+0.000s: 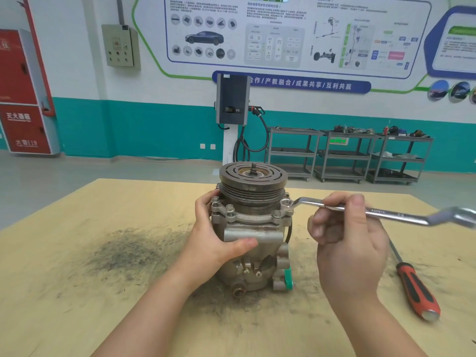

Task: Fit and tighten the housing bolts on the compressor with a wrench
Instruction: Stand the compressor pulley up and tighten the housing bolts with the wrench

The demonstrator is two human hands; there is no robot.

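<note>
The compressor [251,228] looks heavy and rigid — left hand [215,235] clasps its housing, right hand [347,228] pinches the stiff wrench [373,211] mid-shank — best gripped nearer the far end for leverage.

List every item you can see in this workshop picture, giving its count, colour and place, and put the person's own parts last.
compressor: one, grey metal, upright at table centre
wrench: one, silver, ring end on a right-side housing bolt
screwdriver: one, red-black handle, lying on table right
table: one, tan, smudged dark
carts: three, grey, by far wall
cabinet: one, red, far left
left hand: one, steadying compressor
right hand: one, holding wrench
</note>
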